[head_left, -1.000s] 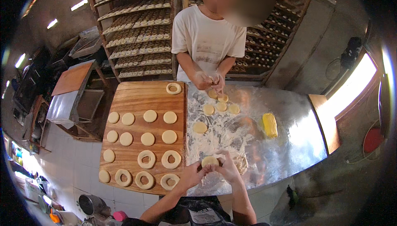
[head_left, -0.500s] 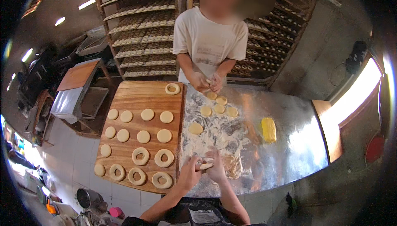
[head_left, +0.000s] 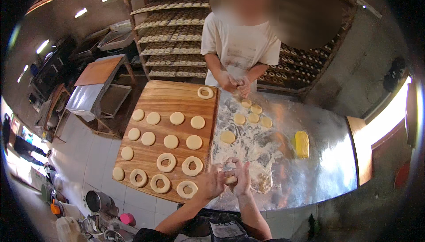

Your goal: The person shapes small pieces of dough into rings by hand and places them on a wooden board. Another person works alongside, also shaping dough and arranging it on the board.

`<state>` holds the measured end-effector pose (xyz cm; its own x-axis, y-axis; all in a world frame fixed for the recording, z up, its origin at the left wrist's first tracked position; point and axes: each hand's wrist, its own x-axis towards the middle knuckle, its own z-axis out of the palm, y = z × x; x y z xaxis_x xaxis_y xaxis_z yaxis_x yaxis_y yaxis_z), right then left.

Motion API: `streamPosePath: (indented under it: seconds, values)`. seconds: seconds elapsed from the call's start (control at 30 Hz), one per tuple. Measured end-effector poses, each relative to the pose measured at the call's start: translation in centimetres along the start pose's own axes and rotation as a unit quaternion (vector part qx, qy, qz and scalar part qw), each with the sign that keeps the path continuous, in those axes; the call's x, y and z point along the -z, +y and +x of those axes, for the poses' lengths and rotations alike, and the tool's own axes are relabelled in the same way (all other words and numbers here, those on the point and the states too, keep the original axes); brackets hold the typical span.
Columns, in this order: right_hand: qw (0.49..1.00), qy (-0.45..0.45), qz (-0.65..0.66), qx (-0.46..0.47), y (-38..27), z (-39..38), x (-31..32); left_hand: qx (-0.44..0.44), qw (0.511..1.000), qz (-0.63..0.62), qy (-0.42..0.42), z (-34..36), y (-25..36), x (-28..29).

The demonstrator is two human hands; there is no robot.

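Observation:
Between my two hands, low over the floury near end of the metal table, is a small pale piece of dough. My left hand holds it from the left with curled fingers. My right hand grips its other side, fingers bent over it; the hands hide much of its shape. On the wooden board to the left lie flat dough rounds and dough rings. Ahead of my hands, a single dough round rests on the flour.
Across the table a person in a white shirt works with both hands together, near several dough rounds. A yellow slab lies on the metal at right. Behind stand racks full of dough pieces. A metal pot is below left.
The whole view has shifted, so the scene sits farther right. My hands still hold the dough piece, now turned differently between the fingers. The other person's hands remain together.

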<state>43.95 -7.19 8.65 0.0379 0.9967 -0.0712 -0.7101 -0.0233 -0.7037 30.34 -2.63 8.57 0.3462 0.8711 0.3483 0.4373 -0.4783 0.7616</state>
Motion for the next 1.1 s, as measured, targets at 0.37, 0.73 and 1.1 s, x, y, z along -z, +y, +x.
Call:
streamPosePath:
  seconds: [0.37, 0.73, 1.1]
  values:
    - [0.970, -0.230, -0.017, 0.081, 5.7, 5.9, -4.8, 0.043, 0.989, -0.125, 0.062, 0.4, -3.4, 7.1]
    - [0.914, -0.387, -0.091, 0.081, 11.8, 13.3, -12.5, 0.076, 0.991, 0.012, 0.109, 0.5, -9.7, 15.3]
    - [0.894, -0.211, -0.394, 0.001, 15.9, 15.8, -18.2, 0.150, 0.982, -0.061, 0.096, 1.4, -14.8, 20.5]
